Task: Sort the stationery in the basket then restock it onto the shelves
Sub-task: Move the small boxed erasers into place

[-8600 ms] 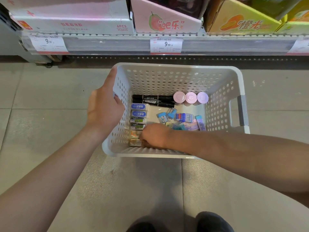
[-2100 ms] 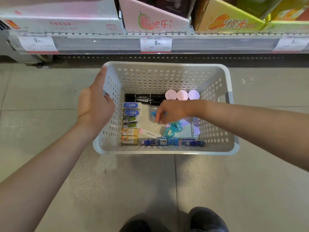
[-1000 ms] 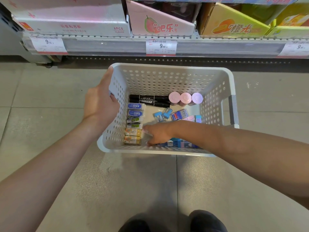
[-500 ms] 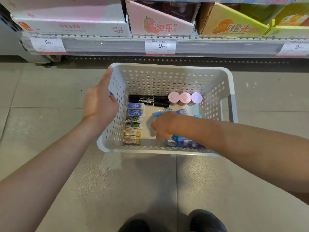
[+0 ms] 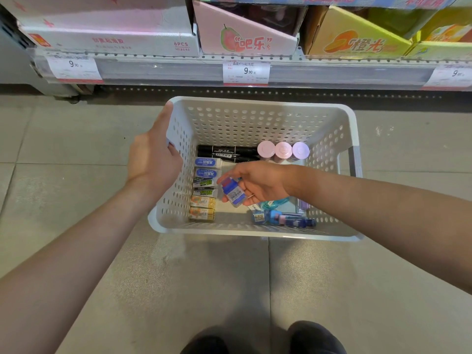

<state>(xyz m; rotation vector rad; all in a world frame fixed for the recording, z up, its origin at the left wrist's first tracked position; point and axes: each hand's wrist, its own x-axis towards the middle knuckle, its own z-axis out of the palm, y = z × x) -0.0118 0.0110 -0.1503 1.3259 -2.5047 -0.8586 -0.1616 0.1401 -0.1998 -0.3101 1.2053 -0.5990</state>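
1. Left hand (image 5: 153,159) grips the left rim of the basket (image 5: 356,159), steadying it on the floor.
2. Right hand (image 5: 255,182) pinches a small blue case (image 5: 232,192) above the basket's middle.
3. Case: clear blue plastic, barcode label facing up, tilted.
4. Step in hand, likely: set it with the blue row (image 5: 283,218) along the near wall; lay it flat, in line.
5. Erasers (image 5: 205,190) in a column at left; markers (image 5: 227,153) and three pink caps (image 5: 282,149) at the back.

Shop aisle, price tags (image 5: 246,72), boxed goods (image 5: 245,39)
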